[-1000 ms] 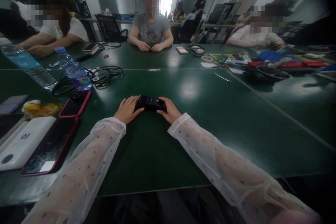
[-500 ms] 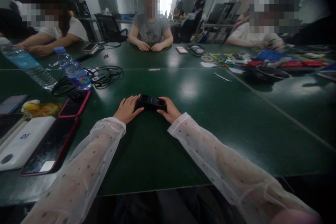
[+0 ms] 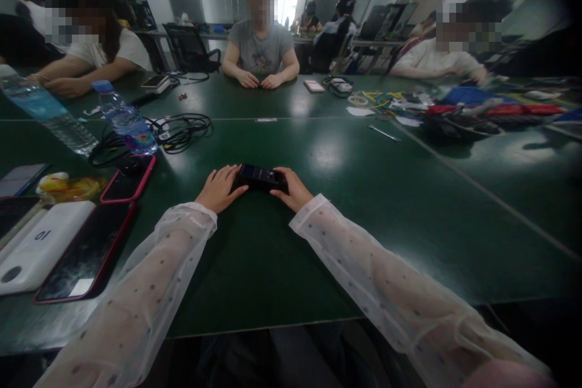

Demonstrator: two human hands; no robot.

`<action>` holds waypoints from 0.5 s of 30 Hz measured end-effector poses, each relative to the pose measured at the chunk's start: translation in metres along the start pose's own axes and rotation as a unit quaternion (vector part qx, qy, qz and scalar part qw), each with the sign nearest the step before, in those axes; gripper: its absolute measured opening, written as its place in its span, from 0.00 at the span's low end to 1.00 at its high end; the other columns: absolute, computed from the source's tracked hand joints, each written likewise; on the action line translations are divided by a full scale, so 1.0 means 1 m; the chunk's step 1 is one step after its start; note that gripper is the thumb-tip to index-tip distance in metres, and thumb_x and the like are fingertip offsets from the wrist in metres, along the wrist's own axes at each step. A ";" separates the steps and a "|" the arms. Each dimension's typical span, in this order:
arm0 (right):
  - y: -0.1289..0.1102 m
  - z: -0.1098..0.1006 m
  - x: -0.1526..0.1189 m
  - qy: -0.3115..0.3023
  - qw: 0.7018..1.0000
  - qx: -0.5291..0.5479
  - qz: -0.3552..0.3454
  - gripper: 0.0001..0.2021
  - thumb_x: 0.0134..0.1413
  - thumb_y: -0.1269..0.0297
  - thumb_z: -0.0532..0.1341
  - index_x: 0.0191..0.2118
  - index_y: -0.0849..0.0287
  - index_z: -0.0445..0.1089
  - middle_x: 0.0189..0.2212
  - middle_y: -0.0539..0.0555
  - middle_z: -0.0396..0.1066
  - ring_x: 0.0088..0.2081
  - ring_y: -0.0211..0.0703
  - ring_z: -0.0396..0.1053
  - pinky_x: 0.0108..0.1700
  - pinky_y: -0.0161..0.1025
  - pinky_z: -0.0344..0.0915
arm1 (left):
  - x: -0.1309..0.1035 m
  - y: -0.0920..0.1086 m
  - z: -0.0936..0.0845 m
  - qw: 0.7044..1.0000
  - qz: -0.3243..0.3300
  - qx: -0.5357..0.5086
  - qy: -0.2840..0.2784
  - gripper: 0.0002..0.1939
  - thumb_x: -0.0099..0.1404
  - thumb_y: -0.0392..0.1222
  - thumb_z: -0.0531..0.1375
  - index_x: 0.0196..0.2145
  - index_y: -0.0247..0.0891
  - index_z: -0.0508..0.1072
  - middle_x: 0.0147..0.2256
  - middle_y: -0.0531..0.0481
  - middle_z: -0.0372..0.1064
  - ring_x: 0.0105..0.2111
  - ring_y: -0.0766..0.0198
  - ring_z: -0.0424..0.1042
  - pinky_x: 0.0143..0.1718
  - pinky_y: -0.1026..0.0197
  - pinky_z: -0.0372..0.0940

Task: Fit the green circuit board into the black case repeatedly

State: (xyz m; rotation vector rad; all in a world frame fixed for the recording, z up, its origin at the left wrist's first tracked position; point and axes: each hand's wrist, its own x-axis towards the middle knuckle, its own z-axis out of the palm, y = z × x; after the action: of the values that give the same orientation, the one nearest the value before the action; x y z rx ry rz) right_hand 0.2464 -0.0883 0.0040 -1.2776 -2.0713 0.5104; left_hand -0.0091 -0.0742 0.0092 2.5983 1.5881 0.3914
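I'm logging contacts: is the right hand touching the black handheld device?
Touching. The head view shows the right hand at the right end of the black handheld device, a finger over its top, thumb against its near side.

Black cables (image 3: 180, 147) lie near a blue-capped bottle (image 3: 128, 123).

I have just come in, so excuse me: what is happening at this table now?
Someone in sheer, star-dotted sleeves holds a small black device at the green table, the left hand at one end and the right hand at the other. To the left are a pink-edged phone and a blue-capped bottle. A wrench lies farther off, to the right. Across sits a person in a grey T-shirt.
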 end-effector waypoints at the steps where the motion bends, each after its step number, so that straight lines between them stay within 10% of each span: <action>1: 0.000 0.000 0.000 0.000 1.000 -0.001 -0.005 0.28 0.51 0.67 0.64 0.57 0.54 0.55 0.50 0.59 0.64 0.53 0.53 0.64 0.54 0.57 0.63 | 0.000 0.000 0.000 1.000 0.001 0.001 0.001 0.35 0.69 0.61 0.43 0.65 0.36 0.49 0.63 0.40 0.53 0.63 0.51 0.49 0.62 0.45 0.44; 15: 0.001 -0.001 0.000 -0.003 1.000 -0.008 -0.016 0.30 0.51 0.66 0.64 0.58 0.55 0.54 0.52 0.60 0.63 0.53 0.53 0.65 0.54 0.56 0.63 | 0.000 0.000 -0.001 1.000 0.005 -0.004 -0.001 0.35 0.69 0.62 0.43 0.64 0.36 0.51 0.63 0.40 0.52 0.63 0.50 0.49 0.62 0.44 0.45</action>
State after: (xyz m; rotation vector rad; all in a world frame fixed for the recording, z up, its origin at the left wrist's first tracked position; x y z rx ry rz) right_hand 0.2476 -0.0884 0.0040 -1.2519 -2.1011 0.4831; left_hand -0.0094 -0.0739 0.0106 2.6006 1.5711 0.3951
